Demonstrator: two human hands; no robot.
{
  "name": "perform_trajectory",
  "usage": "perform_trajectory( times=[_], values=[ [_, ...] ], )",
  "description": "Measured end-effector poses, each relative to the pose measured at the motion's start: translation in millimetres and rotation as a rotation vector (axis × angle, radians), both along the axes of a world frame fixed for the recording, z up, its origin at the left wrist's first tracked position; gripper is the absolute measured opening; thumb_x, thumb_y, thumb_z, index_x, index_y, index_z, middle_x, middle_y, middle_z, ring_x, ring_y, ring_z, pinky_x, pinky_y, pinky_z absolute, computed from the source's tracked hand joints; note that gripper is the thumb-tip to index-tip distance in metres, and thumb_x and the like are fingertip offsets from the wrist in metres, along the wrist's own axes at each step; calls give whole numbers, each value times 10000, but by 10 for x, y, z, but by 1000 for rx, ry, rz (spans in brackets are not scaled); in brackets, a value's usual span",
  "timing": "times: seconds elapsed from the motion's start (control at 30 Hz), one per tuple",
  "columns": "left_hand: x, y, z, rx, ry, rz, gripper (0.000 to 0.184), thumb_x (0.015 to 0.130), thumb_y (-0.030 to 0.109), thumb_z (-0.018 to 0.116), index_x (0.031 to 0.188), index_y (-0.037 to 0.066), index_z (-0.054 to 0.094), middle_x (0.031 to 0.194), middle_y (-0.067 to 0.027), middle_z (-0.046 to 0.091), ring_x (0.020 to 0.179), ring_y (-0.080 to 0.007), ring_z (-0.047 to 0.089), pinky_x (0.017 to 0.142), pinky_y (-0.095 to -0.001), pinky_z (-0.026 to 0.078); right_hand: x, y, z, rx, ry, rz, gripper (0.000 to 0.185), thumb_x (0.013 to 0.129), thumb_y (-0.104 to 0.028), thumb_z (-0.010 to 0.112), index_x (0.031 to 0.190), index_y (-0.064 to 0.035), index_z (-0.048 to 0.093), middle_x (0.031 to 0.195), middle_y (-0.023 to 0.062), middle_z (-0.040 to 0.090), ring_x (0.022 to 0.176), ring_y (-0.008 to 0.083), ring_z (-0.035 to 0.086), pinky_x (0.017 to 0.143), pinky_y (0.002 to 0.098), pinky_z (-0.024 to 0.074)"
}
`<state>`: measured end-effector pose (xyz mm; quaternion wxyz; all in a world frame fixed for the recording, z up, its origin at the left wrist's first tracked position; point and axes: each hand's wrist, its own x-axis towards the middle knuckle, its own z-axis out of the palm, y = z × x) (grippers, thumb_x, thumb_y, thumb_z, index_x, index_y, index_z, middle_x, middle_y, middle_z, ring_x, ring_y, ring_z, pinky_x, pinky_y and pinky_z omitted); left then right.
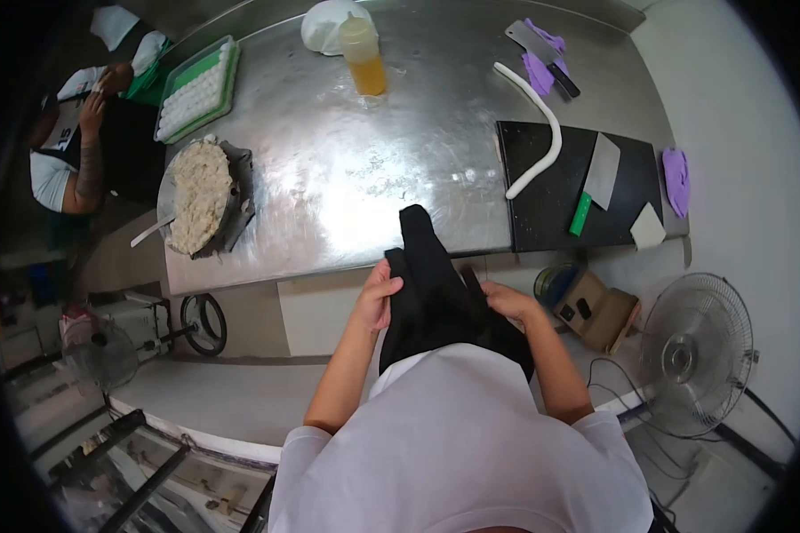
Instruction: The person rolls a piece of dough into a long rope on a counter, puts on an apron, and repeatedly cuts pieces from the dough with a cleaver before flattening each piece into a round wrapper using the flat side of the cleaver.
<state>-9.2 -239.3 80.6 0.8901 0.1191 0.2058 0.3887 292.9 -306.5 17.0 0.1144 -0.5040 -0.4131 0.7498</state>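
A black apron (436, 302) hangs at my waist, in front of my white shirt, its narrow upper end reaching the front edge of the steel table (329, 258). My left hand (380, 298) is closed on the apron's left edge, thumb on top. On the other side my right hand (508, 303) pinches a black strip of the same cloth; its fingertips are partly hidden. Ahead on the table, a long white dough rope (556, 138) lies curved, partly over a black cutting board (542, 226).
A bowl of pale filling (200, 191), a tray of white dough pieces (196, 98), and an oil bottle (364, 67) stand on the table. A green-handled knife (602, 173) and a cleaver (538, 49) lie right. A fan (684, 355) stands below; a person (71, 160) is at left.
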Motion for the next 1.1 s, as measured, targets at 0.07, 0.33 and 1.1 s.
perform_trajectory(
  times=[0.07, 0.33, 1.1],
  values=[
    [-12, 74, 228, -29, -20, 26, 647, 776, 49, 726, 1373, 6, 477, 1335, -164, 588, 1201, -310, 621, 1043, -424, 518, 64, -27, -17, 246, 127, -130, 367, 852, -34, 567, 1204, 2, 665, 1183, 91, 689, 1074, 201, 640, 993, 313, 459],
    [-21, -125, 856, 148, -285, 161, 783, 579, 21, 606, 1357, -40, 544, 1321, -200, 622, 1213, -374, 599, 1055, -452, 493, -414, -563, 1339, 366, 1993, -873, 281, 828, -288, 728, 781, -94, 530, 683, 110, 675, 571, 151, 617, 641, 243, 529],
    [432, -411, 2160, -82, -978, -248, 103, 951, -58, 569, 879, -1, 524, 1022, -238, 697, 879, -321, 686, 906, -340, 597, -1192, -821, 3006, 739, 1372, -1310, 188, 1022, -184, 602, 860, -145, 514, 796, -51, 548, 652, 68, 466, 655, 251, 427]
  ],
)
